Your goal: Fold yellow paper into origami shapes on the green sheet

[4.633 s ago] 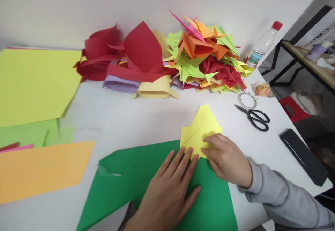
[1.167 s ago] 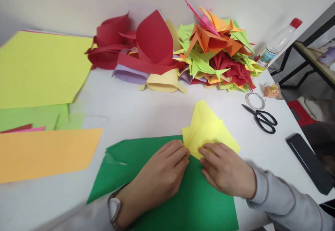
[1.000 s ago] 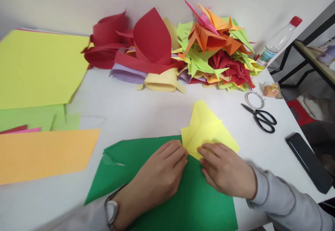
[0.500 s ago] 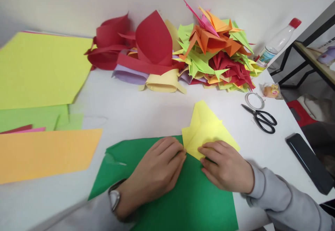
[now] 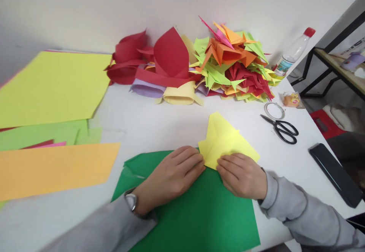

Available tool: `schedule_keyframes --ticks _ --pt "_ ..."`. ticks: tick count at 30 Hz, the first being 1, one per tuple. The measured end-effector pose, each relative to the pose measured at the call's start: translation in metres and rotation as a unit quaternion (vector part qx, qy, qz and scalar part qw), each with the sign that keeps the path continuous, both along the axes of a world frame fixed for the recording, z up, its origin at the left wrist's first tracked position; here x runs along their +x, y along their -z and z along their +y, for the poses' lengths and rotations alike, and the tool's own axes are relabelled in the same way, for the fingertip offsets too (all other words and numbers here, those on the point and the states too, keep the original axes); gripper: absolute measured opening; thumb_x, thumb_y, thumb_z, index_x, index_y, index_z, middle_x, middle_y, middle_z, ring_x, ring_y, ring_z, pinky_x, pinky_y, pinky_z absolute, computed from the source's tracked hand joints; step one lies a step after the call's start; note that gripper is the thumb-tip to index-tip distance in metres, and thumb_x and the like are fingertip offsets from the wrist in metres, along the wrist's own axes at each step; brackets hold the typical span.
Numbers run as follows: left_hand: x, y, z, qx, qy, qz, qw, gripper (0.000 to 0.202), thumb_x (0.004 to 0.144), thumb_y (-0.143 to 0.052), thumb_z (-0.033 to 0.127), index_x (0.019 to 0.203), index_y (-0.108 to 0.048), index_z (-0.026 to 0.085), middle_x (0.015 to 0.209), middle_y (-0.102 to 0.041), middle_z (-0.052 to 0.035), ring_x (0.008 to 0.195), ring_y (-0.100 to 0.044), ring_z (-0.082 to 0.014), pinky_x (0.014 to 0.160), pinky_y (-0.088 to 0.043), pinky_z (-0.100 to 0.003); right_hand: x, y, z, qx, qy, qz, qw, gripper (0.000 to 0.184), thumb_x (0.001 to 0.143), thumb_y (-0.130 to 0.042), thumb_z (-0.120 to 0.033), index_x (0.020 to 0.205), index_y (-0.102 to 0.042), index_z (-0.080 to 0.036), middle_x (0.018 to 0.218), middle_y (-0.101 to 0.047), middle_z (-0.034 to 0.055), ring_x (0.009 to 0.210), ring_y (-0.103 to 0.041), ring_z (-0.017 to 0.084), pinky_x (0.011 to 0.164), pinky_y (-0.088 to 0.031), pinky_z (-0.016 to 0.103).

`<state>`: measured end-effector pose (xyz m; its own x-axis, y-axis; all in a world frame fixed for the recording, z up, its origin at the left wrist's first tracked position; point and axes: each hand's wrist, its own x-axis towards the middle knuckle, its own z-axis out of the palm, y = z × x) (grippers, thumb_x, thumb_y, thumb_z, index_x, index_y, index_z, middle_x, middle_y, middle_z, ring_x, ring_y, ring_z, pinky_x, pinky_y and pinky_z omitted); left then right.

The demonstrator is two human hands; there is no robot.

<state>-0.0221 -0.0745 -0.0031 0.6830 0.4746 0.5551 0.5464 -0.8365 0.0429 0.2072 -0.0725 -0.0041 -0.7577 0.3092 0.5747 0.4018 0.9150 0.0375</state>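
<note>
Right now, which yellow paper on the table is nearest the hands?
The small folded yellow paper, with the left hand and right hand at its near edge. The large yellow sheet lies off to the left, away from both.

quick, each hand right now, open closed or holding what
Left hand: fingers bent, at the lower edge of the yellow paper; pinching or only pressing, cannot tell.
Right hand: fingers bent, on the same paper farther right; grip cannot be told either.
</note>
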Motion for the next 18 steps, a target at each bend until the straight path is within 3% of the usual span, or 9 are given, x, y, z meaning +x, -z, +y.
schedule_keyframes --ticks 11,18 --pt "0.012 -0.004 -0.004 0.055 0.023 0.011 0.998 0.024 0.093 -0.042 0.007 0.083 -0.064 0.011 0.079 -0.068 -0.0066 0.077 -0.059 -0.0186 0.076 -0.049 -0.036 -0.004 -0.005 0.005 0.027 0.017 -0.01 0.999 0.016 0.088 -0.056 -0.016 0.093 -0.066 -0.006 0.084 -0.072 0.0114 0.08 -0.066 0.021 0.065 -0.052 0.034" --pt "0.012 -0.004 -0.009 0.06 0.017 -0.041 0.997 0.015 0.088 -0.05 0.006 0.087 -0.062 0.016 0.083 -0.07 -0.0035 0.083 -0.06 -0.0177 0.076 -0.048 -0.035 -0.007 -0.009 0.0 0.054 -0.002 -0.009 0.999 0.022 0.09 -0.046 -0.008 0.087 -0.068 -0.005 0.082 -0.071 0.0116 0.075 -0.064 0.02 0.062 -0.048 0.033"
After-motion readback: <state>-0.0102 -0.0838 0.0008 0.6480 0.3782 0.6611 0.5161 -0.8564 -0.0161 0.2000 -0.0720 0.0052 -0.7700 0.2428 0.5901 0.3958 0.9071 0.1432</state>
